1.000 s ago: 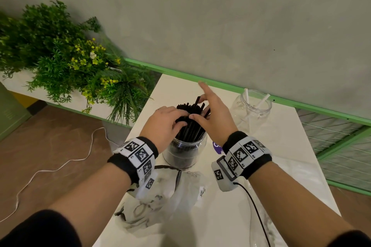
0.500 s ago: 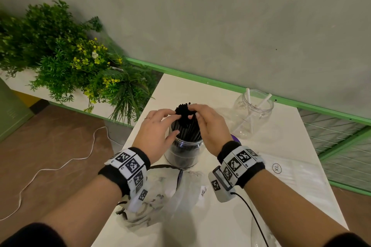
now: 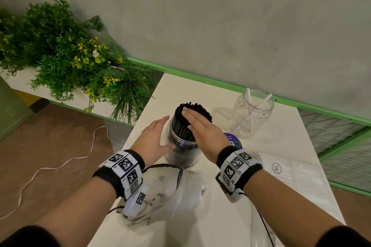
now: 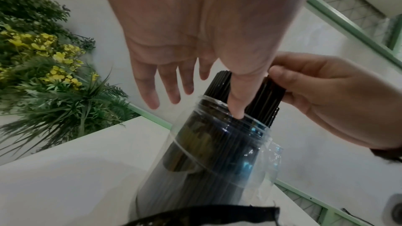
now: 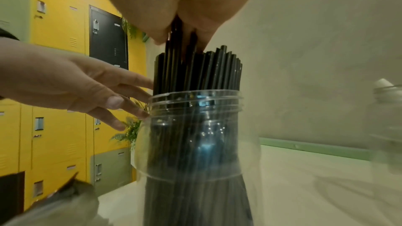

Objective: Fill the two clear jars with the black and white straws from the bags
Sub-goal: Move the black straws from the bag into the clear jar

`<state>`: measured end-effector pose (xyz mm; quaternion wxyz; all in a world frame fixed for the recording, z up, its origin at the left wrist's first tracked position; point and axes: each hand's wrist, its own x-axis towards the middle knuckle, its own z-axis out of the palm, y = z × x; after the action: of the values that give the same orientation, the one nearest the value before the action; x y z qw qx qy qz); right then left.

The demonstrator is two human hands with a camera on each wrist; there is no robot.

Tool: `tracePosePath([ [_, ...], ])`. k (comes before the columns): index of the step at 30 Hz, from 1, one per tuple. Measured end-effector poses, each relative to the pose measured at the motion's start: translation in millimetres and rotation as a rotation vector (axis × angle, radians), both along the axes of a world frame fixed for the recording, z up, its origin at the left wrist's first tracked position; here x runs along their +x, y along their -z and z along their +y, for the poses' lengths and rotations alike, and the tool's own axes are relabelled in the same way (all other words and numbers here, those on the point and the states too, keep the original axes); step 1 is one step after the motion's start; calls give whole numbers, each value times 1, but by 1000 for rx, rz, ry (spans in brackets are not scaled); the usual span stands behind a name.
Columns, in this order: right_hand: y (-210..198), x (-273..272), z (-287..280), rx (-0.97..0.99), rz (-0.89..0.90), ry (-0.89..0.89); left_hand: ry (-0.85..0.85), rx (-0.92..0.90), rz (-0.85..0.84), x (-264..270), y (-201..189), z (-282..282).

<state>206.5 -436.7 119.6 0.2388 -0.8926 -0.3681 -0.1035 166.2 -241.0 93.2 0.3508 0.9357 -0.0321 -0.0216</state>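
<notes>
At far left, a leafy plant with yellow flowers (image 3: 66, 62) is seen beside the white table (image 3: 277, 186). The left hand (image 3: 155, 142) is held flat against the left side of the near clear jar (image 3: 181, 152), fingers straight and loosely spread, thumb laid at the jar's neck; nothing is gripped. A crumpled clear bag (image 3: 172, 192) is seen in front of the jar. The jar is packed with upright black straws (image 3: 180, 126). The right hand (image 3: 202, 128) is laid palm-down over the straw tops, fingers straight and together, thumb against the bundle's side; nothing is held. Further right, the second clear jar (image 3: 251, 114) is stood near the wall, with a few white straws (image 3: 261, 104) leaned inside.
</notes>
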Motion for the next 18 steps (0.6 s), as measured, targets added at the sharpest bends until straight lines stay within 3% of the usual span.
tracePosePath([
  [2,3,-2,-3,-73,76,-10,16,-13,48,-4,2,3],
  [7,22,-2,-10,-403,-110,33,4,-87,120,-7,8,11],
  [10,14,4,-13,-329,-158,56,-25,-217,151,-3,5,11],
  [15,11,19,-45,155,376,282,2,-350,199,16,-3,4],
  [18,20,35,-55,159,678,291,68,-356,220,37,-7,-9],
])
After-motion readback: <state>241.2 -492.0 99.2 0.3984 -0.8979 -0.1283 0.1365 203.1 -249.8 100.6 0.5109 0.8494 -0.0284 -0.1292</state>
